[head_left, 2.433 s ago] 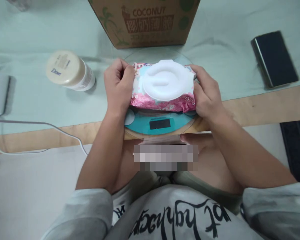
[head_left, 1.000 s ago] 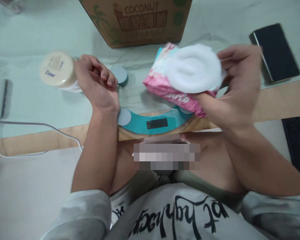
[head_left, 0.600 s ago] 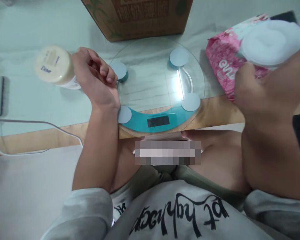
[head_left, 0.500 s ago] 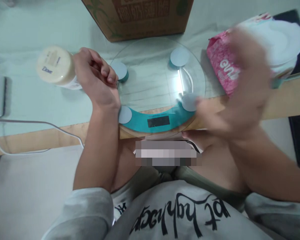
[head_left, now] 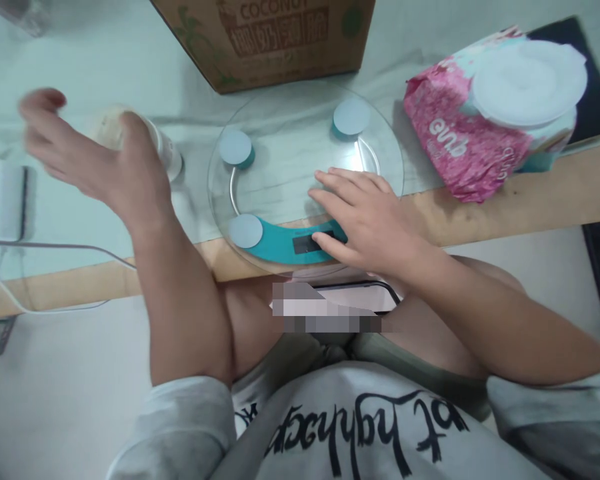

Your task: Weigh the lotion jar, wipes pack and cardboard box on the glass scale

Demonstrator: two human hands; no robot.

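Observation:
A round glass bathroom scale (head_left: pixel 285 180) with a teal front band and a dark display lies at the table's near edge. Over its right front part spreads my right hand (head_left: pixel 363 217), palm down, fingers apart; it covers the right front foot and part of the display. Whether it presses on the glass I cannot tell. My left hand (head_left: pixel 100 157) is raised at the left, thumb apart from the slightly curled fingers, with nothing in it. Beneath and behind it stands a cream-lidded Dove jar (head_left: pixel 167 150), partly hidden by the hand.
A cardboard box (head_left: pixel 275 47) stands behind the scale. To the right, a pink wipes pack (head_left: pixel 460 133) with a white lid lies partly over a dark flat object (head_left: pixel 597 100). At the left are a white device (head_left: pixel 3 200) and a white cable (head_left: pixel 80 248) hanging over the table edge (head_left: pixel 540 200).
My right hand has come from beside the pink pack down and left over the scale. My left hand has moved left across the jar, and its fingers have opened out.

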